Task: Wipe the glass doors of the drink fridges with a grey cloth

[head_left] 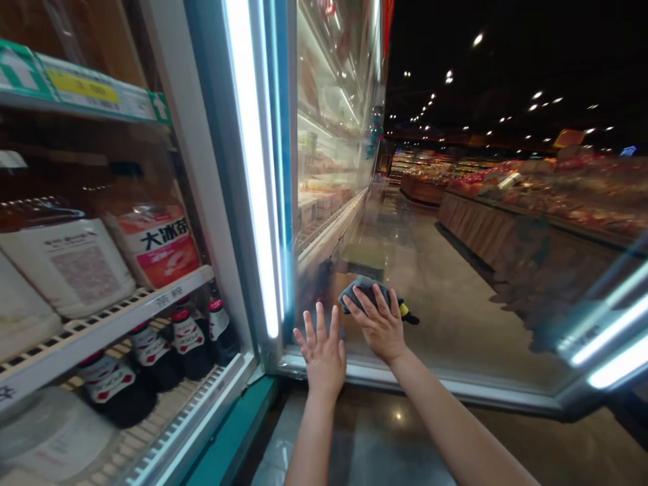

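Note:
A glass door with a metal frame stands swung out from a lit drinks cooler. Low on its pane, near the hinge side, my left hand lies with its fingers spread, holding nothing. Just right of it, my right hand presses a grey cloth against the glass, its fingers laid over the cloth. Beyond the cloth's right edge shows a small dark and yellow thing that I cannot make out clearly.
At the left, cooler shelves hold large bottles above and dark red-capped bottles below. A bright light strip runs up the frame. Through the glass are a shop aisle, wooden produce stands and a greenish low object.

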A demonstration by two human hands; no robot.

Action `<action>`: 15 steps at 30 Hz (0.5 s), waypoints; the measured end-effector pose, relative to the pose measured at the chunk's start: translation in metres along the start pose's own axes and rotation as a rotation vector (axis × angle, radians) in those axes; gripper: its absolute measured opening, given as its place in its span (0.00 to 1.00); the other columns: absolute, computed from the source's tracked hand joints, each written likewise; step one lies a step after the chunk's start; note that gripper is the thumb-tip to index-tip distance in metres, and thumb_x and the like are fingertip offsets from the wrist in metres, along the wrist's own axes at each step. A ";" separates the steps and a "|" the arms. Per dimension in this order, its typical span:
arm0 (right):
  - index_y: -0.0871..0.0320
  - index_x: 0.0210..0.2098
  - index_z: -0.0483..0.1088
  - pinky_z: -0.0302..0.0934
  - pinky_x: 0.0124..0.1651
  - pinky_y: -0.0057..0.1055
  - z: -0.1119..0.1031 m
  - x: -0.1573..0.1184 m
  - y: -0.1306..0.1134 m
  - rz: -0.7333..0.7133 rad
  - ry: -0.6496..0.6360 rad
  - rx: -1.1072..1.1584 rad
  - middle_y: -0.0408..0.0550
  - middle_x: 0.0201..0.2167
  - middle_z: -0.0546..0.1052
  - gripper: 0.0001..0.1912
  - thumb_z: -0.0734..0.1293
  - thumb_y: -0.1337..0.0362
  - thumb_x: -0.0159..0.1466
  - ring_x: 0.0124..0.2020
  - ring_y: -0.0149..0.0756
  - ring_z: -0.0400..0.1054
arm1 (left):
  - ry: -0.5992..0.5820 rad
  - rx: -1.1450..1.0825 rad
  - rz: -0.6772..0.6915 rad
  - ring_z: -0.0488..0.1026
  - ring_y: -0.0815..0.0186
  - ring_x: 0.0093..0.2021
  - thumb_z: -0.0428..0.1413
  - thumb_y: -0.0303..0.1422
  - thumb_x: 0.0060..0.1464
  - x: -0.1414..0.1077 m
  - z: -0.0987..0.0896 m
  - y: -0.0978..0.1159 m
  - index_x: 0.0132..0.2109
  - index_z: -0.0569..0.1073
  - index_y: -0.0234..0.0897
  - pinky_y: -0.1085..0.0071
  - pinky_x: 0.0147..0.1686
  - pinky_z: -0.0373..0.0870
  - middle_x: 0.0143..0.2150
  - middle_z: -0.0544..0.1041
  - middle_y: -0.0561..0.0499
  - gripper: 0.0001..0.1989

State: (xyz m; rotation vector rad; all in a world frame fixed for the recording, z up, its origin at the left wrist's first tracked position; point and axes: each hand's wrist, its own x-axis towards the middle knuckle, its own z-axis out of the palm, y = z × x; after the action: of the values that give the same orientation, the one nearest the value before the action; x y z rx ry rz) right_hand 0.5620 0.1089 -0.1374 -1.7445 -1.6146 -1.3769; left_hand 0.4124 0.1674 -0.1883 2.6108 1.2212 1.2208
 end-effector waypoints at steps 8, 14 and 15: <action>0.44 0.69 0.63 0.30 0.77 0.56 -0.023 0.016 0.025 0.019 -0.038 -0.020 0.44 0.69 0.67 0.31 0.65 0.69 0.68 0.77 0.47 0.41 | -0.014 -0.044 -0.006 0.37 0.46 0.78 0.58 0.26 0.58 0.001 -0.008 -0.007 0.77 0.44 0.45 0.37 0.72 0.43 0.79 0.43 0.41 0.46; 0.45 0.66 0.67 0.41 0.76 0.44 -0.007 0.041 0.002 -0.131 0.099 0.033 0.42 0.66 0.71 0.28 0.66 0.69 0.68 0.75 0.41 0.48 | -0.070 -0.123 0.017 0.42 0.48 0.77 0.57 0.23 0.56 0.001 -0.008 -0.011 0.77 0.41 0.43 0.44 0.70 0.55 0.79 0.43 0.39 0.49; 0.44 0.65 0.68 0.40 0.76 0.41 -0.009 0.035 0.003 -0.207 0.067 0.051 0.39 0.65 0.72 0.27 0.66 0.69 0.69 0.74 0.38 0.51 | -0.075 -0.125 0.015 0.41 0.49 0.78 0.57 0.23 0.56 0.000 -0.009 -0.012 0.77 0.41 0.43 0.44 0.70 0.55 0.79 0.43 0.39 0.49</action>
State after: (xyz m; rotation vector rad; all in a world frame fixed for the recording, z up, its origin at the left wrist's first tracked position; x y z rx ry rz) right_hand 0.5559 0.1194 -0.1030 -1.5205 -1.8177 -1.4552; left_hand 0.3992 0.1734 -0.1857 2.5556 1.0779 1.1506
